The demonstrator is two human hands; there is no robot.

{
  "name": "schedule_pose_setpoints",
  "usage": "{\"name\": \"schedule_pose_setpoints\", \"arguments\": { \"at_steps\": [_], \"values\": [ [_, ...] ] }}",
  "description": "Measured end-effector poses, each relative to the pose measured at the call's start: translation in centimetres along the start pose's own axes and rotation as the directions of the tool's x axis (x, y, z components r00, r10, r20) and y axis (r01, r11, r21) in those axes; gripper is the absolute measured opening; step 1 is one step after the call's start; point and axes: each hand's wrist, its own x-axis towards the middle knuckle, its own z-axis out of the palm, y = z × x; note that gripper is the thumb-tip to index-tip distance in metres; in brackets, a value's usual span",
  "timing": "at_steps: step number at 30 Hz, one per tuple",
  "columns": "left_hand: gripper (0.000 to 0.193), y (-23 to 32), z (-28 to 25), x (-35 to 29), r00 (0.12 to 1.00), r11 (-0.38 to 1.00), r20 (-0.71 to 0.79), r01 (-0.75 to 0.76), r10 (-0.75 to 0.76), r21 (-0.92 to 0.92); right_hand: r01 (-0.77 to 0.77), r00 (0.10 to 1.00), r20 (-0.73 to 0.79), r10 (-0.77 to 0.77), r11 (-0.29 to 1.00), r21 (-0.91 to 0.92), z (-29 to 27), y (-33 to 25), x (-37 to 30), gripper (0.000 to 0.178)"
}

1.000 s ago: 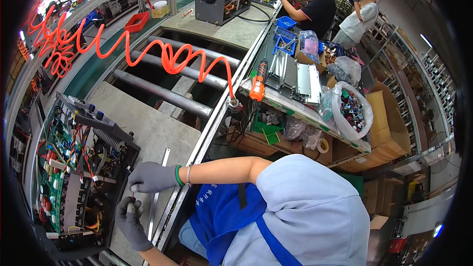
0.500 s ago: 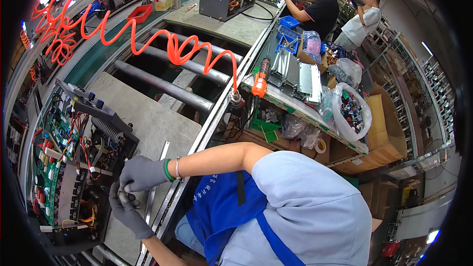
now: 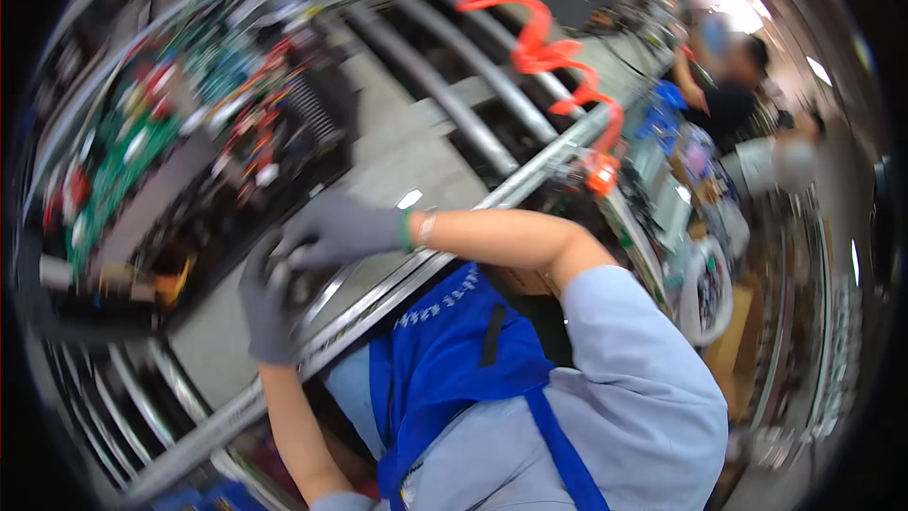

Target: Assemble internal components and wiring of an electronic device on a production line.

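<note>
My right hand (image 3: 340, 229), in a grey glove with a green band and a bracelet at the wrist, is closed with its fingertips brought together. Just below it, my left hand (image 3: 268, 308), also gloved in grey, has its fingers bent in against the right one. Whatever is pinched between them is too small and blurred to make out. Beyond both hands lies an opened electronic unit (image 3: 326, 132) with a dark casing, green circuit boards (image 3: 132, 166), coloured wires and a ribbed black hose. A thin metal strip (image 3: 326, 301) rests on the board beside my hands.
Metal rollers (image 3: 463, 114) and a metal rail (image 3: 378, 293) run along the line. An orange coiled hose (image 3: 534, 38) hangs over it, near an orange-handled tool (image 3: 601, 173). Blue bins (image 3: 662, 118) and a clear bag of parts (image 3: 705, 293) stand at right. Two people are farther off.
My view has swung, so the unit, rail and hands sit elsewhere in the picture, now blurred. Both hands stay together, and appear a little farther from the unit.
</note>
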Motion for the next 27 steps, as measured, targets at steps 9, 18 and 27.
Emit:
{"name": "schedule_pose_setpoints", "arguments": {
  "at_steps": [9,18,27],
  "values": [
    [0.066,-1.9,-1.7,-0.5,0.876,0.467,-0.147,-0.098,0.46,0.879,0.123,0.992,0.103,-0.07,0.444,-0.887,-3.7,0.2,2.4,0.019],
    [0.069,-2.9,-2.3,-0.3,0.934,0.439,-0.124,-0.038,0.335,0.898,0.281,0.959,0.273,-0.077,0.38,-0.881,-3.6,4.3,6.3,0.006],
    [0.066,-3.3,-2.9,-0.2,0.932,0.468,-0.111,-0.068,0.344,0.881,0.255,0.964,0.197,-0.179,0.419,-0.871,-4.4,2.8,8.3,0.013]
  ]
}}
